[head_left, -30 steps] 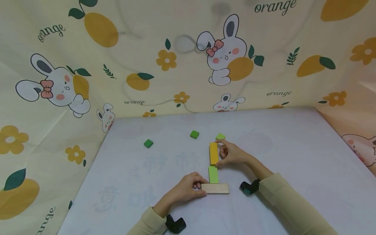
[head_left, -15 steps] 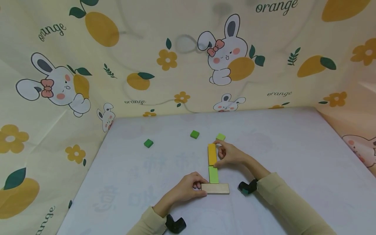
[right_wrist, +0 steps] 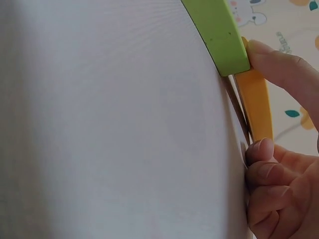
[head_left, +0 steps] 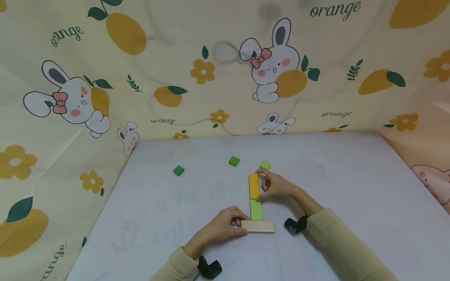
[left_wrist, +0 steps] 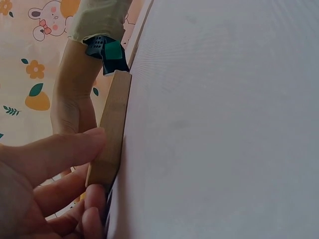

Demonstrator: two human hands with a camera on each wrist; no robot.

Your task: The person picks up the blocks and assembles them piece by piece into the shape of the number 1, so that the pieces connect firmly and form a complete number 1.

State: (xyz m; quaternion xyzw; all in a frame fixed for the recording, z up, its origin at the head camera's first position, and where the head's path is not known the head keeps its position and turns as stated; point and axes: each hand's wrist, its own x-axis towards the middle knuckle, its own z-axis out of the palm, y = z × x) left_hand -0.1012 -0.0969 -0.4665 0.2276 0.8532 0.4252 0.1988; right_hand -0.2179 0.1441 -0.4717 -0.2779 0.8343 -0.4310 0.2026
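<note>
Lying crosswise in the head view is a pale wooden block; my left hand pinches its left end between thumb and fingers. The left wrist view shows the thumb along one side of this wooden block. A light green block runs away from its far long side. Beyond that, in line, lies a yellow block, its near end against the green one. My right hand holds the yellow block by its two ends, thumb near, index finger far. In the right wrist view the yellow block is partly hidden behind the green block.
Small green cubes lie at the back: one left, one in the middle. A light green cube sits just beyond my right hand. A patterned cloth rises behind the white table.
My right hand has shifted the yellow block slightly left, bringing it into line with the light green block. My left hand has stayed on the wooden block. The view has tilted a little.
</note>
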